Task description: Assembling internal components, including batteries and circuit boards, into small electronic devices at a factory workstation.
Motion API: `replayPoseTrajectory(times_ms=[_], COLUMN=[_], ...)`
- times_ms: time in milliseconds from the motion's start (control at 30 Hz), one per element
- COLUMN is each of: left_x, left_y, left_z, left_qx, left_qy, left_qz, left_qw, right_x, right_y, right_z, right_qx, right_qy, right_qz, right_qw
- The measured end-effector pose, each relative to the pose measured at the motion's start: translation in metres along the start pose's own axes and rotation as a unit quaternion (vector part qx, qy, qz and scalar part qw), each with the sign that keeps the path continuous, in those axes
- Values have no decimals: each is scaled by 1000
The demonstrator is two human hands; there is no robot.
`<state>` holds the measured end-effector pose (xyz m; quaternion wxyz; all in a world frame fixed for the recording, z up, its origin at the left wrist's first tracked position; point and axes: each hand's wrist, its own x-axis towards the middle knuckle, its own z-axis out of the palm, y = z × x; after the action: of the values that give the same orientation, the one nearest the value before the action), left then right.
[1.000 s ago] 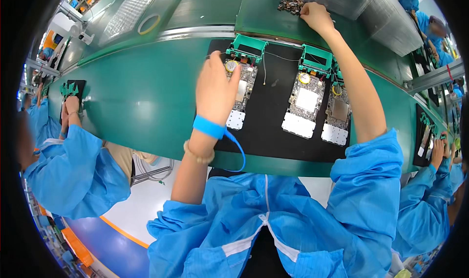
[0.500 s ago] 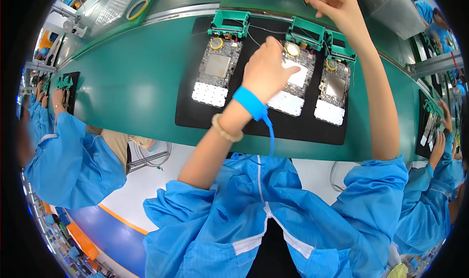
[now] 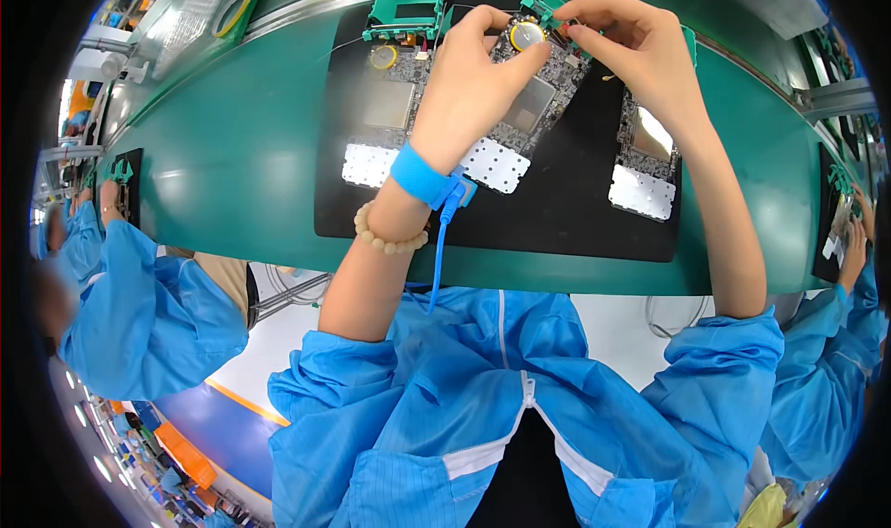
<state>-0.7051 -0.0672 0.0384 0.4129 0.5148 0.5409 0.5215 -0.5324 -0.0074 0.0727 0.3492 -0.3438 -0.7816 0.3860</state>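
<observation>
Both hands meet over the middle circuit board on a black mat on the green tabletop. The board's long axis runs away from the person. The left hand presses beside its coin cell; the right hand pinches a tiny part, fingers closed, at the board's far end.

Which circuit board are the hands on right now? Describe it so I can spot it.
Find the black mat on the green bench. Three circuit boards lie on it; it is the middle board, tilted, with both hands at its top end.
</observation>
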Motion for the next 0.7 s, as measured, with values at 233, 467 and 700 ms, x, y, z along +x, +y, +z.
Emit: replayPoseTrajectory(times_ms=[233,467,700], left_x=[4,4,4], left_y=[6,6,8], left_z=[2,4,4], left_qx=[42,45,52], left_qy=[5,13,15], left_qz=[47,52,62], left_qw=[998,998,997], right_x=[2,2,2], right_y=[-13,-16,-17], right_z=[2,3,1], right_qx=[34,76,64], right_qy=[22,33,17], right_qz=[31,64,63], right_qw=[999,994,996])
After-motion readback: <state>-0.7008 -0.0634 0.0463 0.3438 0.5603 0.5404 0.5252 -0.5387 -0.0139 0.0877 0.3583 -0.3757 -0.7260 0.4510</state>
